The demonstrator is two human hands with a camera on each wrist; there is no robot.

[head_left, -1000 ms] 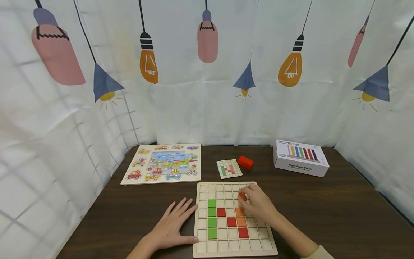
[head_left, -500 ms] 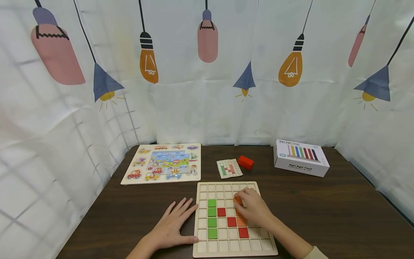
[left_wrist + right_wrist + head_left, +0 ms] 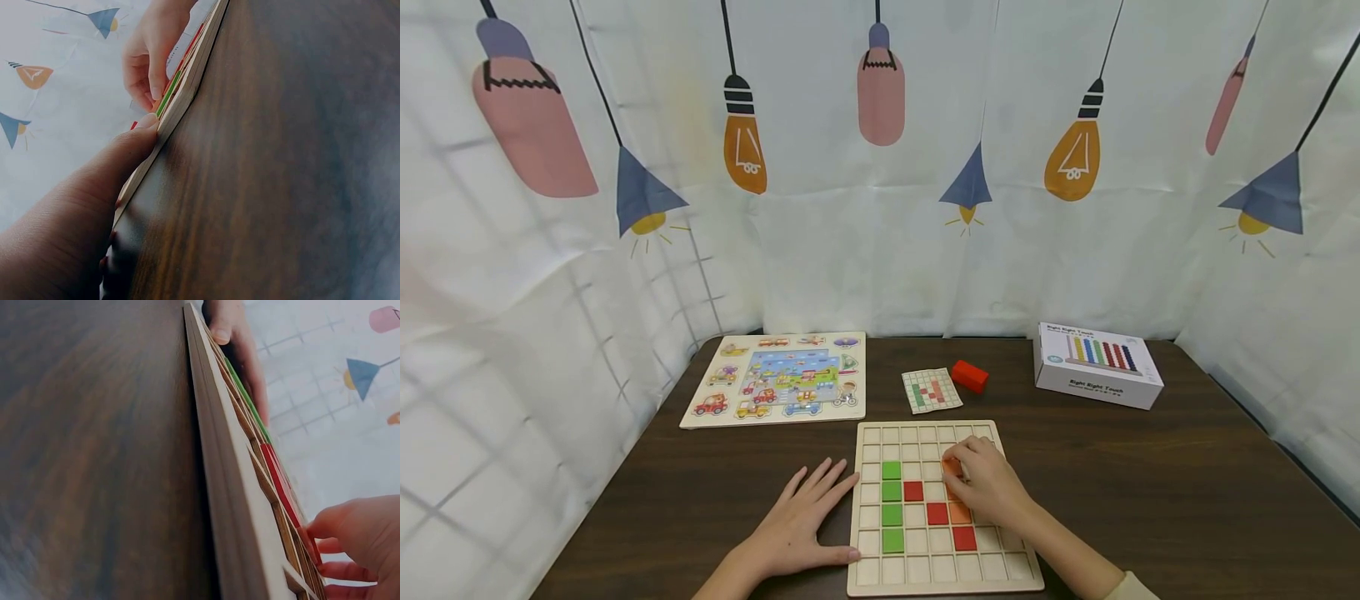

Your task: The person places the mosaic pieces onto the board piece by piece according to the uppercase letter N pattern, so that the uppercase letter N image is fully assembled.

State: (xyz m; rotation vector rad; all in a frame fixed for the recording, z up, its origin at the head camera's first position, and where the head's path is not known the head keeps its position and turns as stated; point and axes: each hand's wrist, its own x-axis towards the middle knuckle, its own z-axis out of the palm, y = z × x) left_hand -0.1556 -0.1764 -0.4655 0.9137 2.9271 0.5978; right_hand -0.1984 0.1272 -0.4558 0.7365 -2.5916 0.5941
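Note:
A wooden grid board lies on the table with square tiles set in its cells. A column of green tiles fills part of the left side; red tiles run diagonally beside it. An orange tile sits right of the middle, with another above it mostly hidden by fingers. My right hand pinches an orange tile between thumb and fingers, over the column's upper end. My left hand lies with fingers spread, its thumb and a fingertip touching the board's left edge.
Behind the board lies a pattern card showing a coloured grid, next to a red block. A picture puzzle board is at the back left. A white box stands at the back right of the dark table.
My right hand has moved slightly left and down with the orange tile, bringing it to the cell above the other orange tiles. My left hand has stayed still.

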